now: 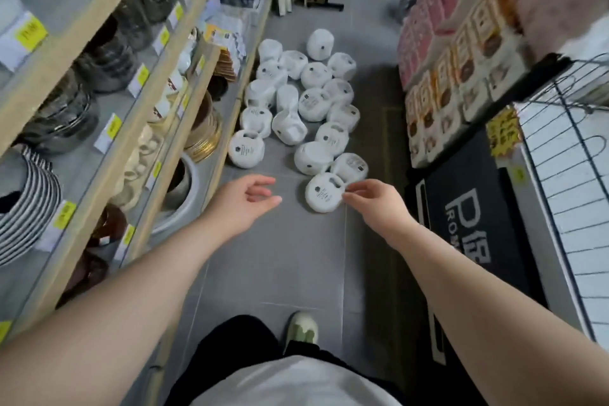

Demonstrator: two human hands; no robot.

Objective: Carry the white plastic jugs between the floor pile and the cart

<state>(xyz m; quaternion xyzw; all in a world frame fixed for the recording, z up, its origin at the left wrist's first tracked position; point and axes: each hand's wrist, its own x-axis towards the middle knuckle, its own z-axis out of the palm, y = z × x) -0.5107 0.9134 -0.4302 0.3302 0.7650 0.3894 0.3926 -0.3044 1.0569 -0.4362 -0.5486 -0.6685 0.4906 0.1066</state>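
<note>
The nearest white wrapped package [324, 196] is touched at its edge by the fingertips of the right hand [372, 204], whose fingers are loosely bent, not closed round it. The left hand [245, 203] is held released, well apart to the package's other side. More white packages [313, 102] are heaped on the floor [283, 257] just beyond both hands.

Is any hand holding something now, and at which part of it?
Neither has a grip. The right hand has its fingertips at the edge of the nearest white package on the floor; the left hand is open over bare tiles.
</note>
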